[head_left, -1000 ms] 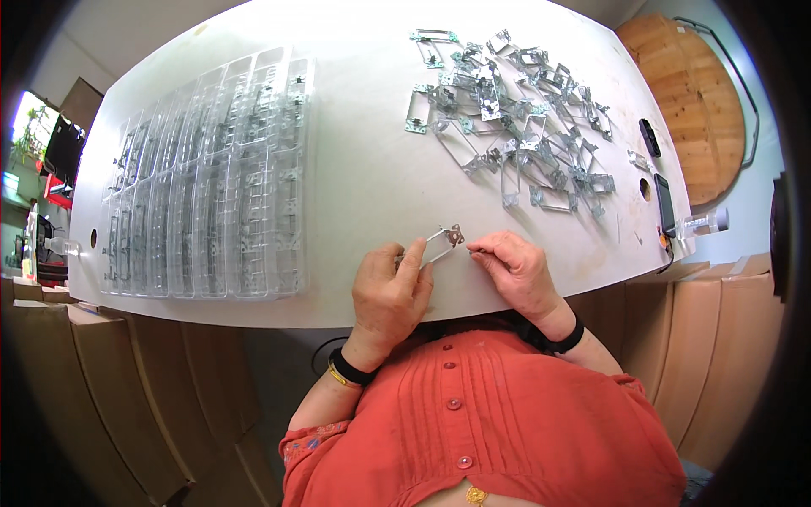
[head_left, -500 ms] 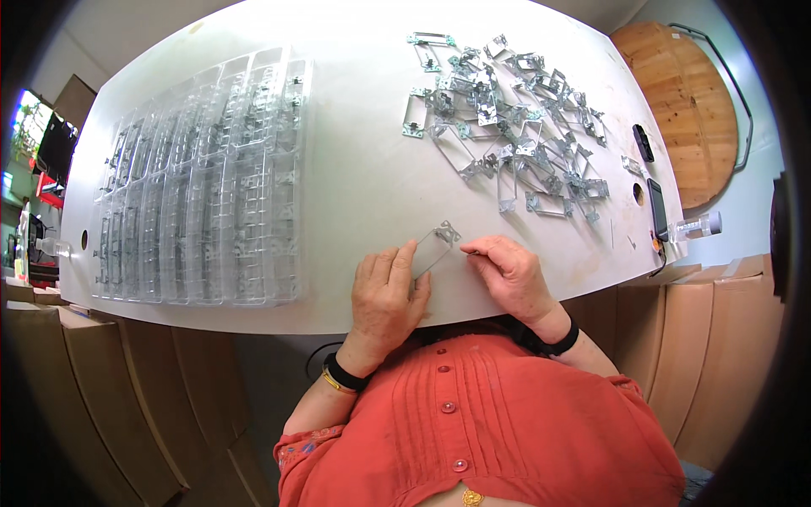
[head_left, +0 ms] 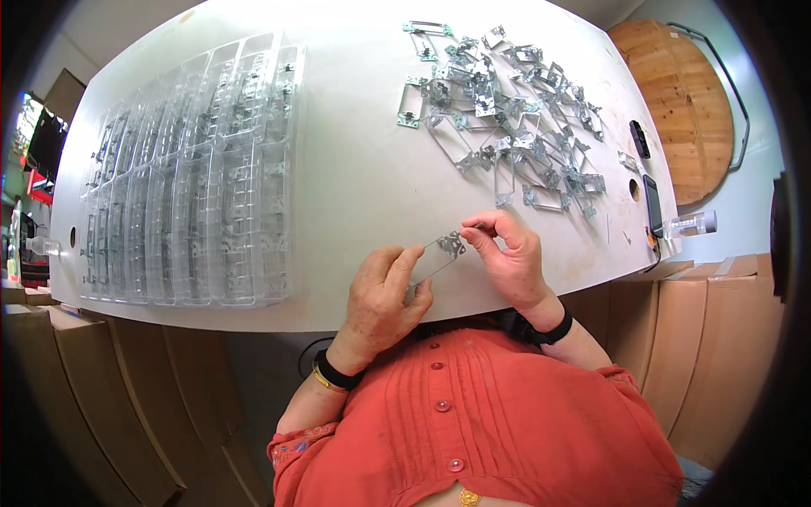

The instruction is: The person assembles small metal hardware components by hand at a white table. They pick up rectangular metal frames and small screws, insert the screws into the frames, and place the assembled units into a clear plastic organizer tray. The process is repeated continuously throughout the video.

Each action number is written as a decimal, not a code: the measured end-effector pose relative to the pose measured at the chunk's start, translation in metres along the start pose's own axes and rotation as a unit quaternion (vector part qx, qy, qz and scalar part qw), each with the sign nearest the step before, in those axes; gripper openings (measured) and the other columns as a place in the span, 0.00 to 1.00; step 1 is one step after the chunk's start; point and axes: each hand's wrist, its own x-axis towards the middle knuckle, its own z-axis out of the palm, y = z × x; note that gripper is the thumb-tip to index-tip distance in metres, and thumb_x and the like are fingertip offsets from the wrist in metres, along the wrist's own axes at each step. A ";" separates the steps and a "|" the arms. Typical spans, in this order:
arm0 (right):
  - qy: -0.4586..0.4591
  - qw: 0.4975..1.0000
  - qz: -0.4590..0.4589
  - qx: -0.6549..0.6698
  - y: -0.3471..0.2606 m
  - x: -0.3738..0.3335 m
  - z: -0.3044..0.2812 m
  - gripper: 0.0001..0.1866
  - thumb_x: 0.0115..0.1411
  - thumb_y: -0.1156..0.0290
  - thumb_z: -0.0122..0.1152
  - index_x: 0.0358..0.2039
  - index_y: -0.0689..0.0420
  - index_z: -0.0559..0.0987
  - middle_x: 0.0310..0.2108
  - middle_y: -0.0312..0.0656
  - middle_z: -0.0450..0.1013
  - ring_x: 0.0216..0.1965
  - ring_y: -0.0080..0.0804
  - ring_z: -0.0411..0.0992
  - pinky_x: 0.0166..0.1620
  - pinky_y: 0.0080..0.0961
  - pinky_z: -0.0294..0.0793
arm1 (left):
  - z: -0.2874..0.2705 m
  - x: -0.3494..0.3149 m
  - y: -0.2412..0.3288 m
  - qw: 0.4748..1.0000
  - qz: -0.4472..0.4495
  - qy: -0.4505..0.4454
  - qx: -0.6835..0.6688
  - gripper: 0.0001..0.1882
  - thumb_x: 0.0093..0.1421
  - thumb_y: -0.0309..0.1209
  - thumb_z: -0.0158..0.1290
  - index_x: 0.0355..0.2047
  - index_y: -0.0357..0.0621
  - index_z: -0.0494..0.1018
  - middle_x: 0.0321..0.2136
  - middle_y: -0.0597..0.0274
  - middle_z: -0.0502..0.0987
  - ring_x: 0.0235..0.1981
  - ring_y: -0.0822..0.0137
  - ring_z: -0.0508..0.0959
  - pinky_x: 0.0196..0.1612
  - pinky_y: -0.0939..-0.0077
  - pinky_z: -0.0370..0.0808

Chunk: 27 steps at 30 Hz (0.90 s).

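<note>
My left hand (head_left: 385, 296) is closed on one end of a metal bracket (head_left: 451, 245), a thin rod frame with a grey stamped plate at its far end. The frame slants up and to the right, just over the table's near edge. Beside that plate is my right hand (head_left: 509, 253), thumb and forefinger pinched together. Whatever sits between those fingertips is too small to make out. The end of the bracket inside my left hand is hidden. Farther off to the right lies a loose heap of similar metal brackets (head_left: 504, 160).
Clear plastic trays (head_left: 291, 194) with rows of metal parts cover the table's left side. At the right edge lie a black object (head_left: 639, 139), a dark phone-like device (head_left: 652, 205) and a clear bottle (head_left: 694, 224). Cardboard boxes (head_left: 680, 329) stand below the table.
The bracket has turned in my left hand, so its plate shows broader. My right fingertips have come up closer to the plate. The whole view has shifted slightly.
</note>
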 end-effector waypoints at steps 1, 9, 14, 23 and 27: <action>-0.002 1.000 0.005 -0.002 0.001 0.000 0.001 0.06 0.69 0.78 0.73 0.44 0.59 0.85 0.36 0.39 0.84 0.36 0.26 0.81 0.40 0.24 0.79 | 0.000 0.000 0.000 1.000 0.001 -0.002 0.002 0.29 0.52 0.22 0.70 0.57 0.38 0.79 0.44 0.48 0.79 0.38 0.51 0.82 0.39 0.59 0.82; -0.012 1.000 0.009 -0.025 0.001 0.002 0.005 0.06 0.68 0.78 0.74 0.43 0.59 0.84 0.35 0.41 0.84 0.35 0.28 0.82 0.39 0.26 0.80 | -0.001 0.001 0.001 1.000 0.009 0.000 0.005 0.28 0.53 0.23 0.70 0.56 0.38 0.80 0.44 0.48 0.80 0.42 0.50 0.82 0.42 0.59 0.82; -0.012 0.999 0.019 -0.028 0.003 0.001 0.006 0.06 0.68 0.76 0.74 0.41 0.59 0.84 0.34 0.40 0.83 0.33 0.29 0.80 0.38 0.26 0.79 | -0.002 0.001 0.001 1.000 0.011 -0.001 0.008 0.28 0.53 0.23 0.70 0.57 0.38 0.80 0.44 0.48 0.80 0.43 0.49 0.82 0.44 0.58 0.82; 0.001 0.994 -0.080 -0.072 -0.003 0.005 0.008 0.05 0.67 0.76 0.74 0.40 0.58 0.83 0.34 0.42 0.81 0.32 0.38 0.80 0.37 0.28 0.78 | -0.003 0.001 0.001 1.000 0.011 -0.005 0.008 0.28 0.53 0.24 0.70 0.57 0.38 0.80 0.44 0.48 0.80 0.43 0.49 0.82 0.45 0.57 0.82; 0.000 0.997 -0.044 -0.070 -0.005 0.004 0.008 0.05 0.68 0.76 0.74 0.40 0.58 0.84 0.34 0.42 0.81 0.32 0.37 0.80 0.36 0.30 0.78 | -0.002 0.000 0.000 1.000 0.011 -0.005 0.008 0.28 0.54 0.24 0.70 0.57 0.37 0.79 0.44 0.48 0.80 0.43 0.49 0.82 0.45 0.57 0.81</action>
